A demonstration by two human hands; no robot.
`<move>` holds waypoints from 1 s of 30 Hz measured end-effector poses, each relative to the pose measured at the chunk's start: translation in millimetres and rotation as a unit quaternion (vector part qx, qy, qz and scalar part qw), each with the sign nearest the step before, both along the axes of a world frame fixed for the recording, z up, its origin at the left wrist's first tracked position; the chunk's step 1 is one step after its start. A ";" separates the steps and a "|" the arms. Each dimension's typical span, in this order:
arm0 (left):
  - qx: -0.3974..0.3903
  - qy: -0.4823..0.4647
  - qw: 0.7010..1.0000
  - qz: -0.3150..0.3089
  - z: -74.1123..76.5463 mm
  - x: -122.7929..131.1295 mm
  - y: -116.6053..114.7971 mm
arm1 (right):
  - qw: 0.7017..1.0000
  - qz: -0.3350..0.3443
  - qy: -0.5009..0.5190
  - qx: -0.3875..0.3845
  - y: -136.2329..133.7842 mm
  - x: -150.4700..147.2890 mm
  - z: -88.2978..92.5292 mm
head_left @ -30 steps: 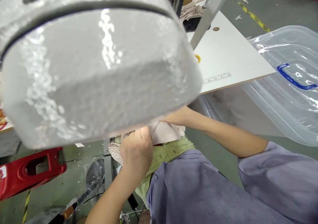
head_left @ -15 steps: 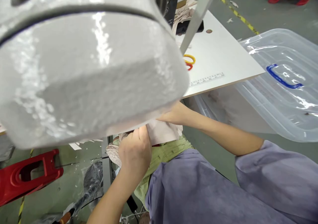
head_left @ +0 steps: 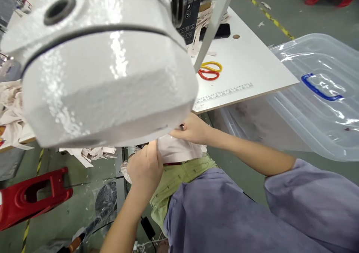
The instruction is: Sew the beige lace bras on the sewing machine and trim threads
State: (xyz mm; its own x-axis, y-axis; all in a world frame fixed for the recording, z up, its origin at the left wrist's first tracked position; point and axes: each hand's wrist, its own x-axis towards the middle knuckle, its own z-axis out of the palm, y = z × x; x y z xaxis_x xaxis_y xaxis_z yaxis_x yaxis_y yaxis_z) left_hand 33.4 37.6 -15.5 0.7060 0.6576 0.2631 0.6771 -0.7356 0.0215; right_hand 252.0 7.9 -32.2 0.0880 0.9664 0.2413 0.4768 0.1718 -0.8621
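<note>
A pale pink piece of fabric [head_left: 179, 150] with a lace edge stretches between my two hands, below the white head of a sewing machine [head_left: 117, 85]. My left hand [head_left: 146, 164] has its fingers closed on the left side of the fabric; the fingertips are partly hidden under the machine head. My right hand [head_left: 193, 130] pinches the upper right part, thumb on top. White lace [head_left: 125, 170] sticks out to the left of my left hand. The needle area is hidden behind the machine head. Green cloth [head_left: 186, 172] lies across my lap beneath the fabric.
Scissors with yellow and red handles [head_left: 210, 71], a clear ruler [head_left: 224, 93] and a black phone [head_left: 223, 31] lie on the white table [head_left: 252, 64]. A clear plastic lid [head_left: 297, 58] with a blue handle is at the right. Fabric strips [head_left: 12, 111] hang at the left, above a red stool [head_left: 56, 185].
The machine head sits further left and higher in view, uncovering more of the scissors and ruler. My left hand has shifted slightly left, and more of the fabric shows between my hands.
</note>
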 end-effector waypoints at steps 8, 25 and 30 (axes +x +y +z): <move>-0.247 -0.237 0.933 0.112 1.6 -9.3 -2.9 | 0.997 -0.045 0.043 -0.035 -19.9 -2.2 -16.9; -0.535 -0.201 0.815 0.098 15.0 -93.5 3.1 | 0.809 0.108 0.524 -0.243 -35.2 -143.4 -52.8; -0.396 -0.144 0.895 0.142 -25.7 -90.7 5.0 | 0.820 -0.028 0.532 -0.208 -22.1 -141.4 -73.9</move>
